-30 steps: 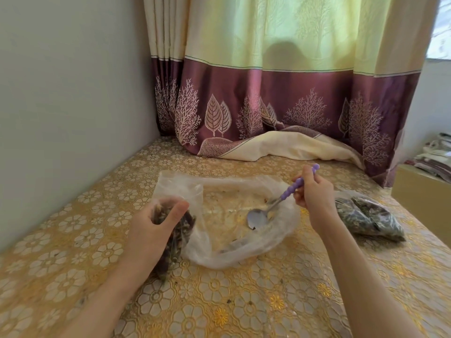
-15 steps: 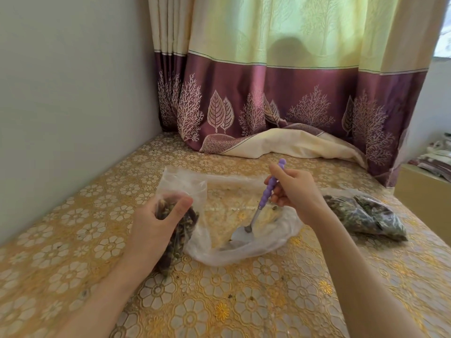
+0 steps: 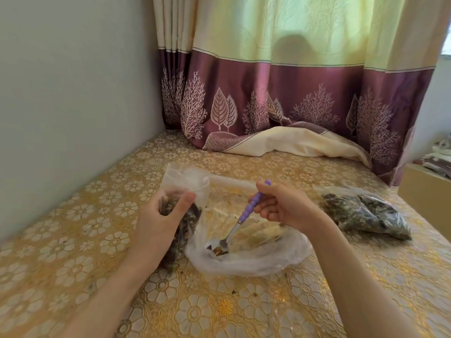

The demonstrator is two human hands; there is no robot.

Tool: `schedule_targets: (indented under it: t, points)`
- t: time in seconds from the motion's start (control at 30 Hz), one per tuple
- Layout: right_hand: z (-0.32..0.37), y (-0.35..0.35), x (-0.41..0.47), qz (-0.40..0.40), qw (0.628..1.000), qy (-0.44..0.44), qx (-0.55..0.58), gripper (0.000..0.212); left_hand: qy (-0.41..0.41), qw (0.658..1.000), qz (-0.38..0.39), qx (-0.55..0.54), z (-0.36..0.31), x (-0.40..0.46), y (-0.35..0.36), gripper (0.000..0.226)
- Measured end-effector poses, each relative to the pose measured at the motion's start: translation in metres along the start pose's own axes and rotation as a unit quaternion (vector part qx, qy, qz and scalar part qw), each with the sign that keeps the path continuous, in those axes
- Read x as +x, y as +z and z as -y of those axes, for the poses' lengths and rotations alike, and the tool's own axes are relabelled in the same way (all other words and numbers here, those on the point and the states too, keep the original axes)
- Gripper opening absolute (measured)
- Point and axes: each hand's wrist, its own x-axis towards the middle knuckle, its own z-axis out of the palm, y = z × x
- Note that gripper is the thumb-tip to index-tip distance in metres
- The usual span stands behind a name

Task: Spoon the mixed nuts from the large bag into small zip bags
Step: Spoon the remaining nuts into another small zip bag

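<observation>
A person's left hand (image 3: 161, 224) grips one small zip bag (image 3: 185, 203), part full of dark mixed nuts, upright on the gold flowered worktop (image 3: 73, 252). Just to its right lies one large clear bag (image 3: 249, 254), mouth open and nearly empty. The right hand (image 3: 285, 207) pinches the purple beaded handle of one spoon (image 3: 240, 220), whose bowl rests inside the large bag among a few nuts. One filled bag (image 3: 366, 214) lies well apart at the far right.

Three bags (image 3: 246, 262) (two filled), one spoon (image 3: 240, 222), two hands (image 3: 156, 225).
</observation>
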Motion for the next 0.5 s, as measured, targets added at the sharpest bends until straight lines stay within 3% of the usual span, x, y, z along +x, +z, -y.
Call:
schedule_targets:
  t: [0.23, 0.5]
  points:
    - [0.005, -0.009, -0.002, -0.04, 0.997, 0.031, 0.052, 0.045, -0.017, 1.0, -0.003, 0.002, 0.0, 0.0, 0.0, 0.038]
    - [0.016, -0.021, -0.004, -0.155, 0.972, -0.058, 0.166, 0.038, -0.012, 1.0, 0.022, 0.004, -0.002, -0.001, -0.001, 0.036]
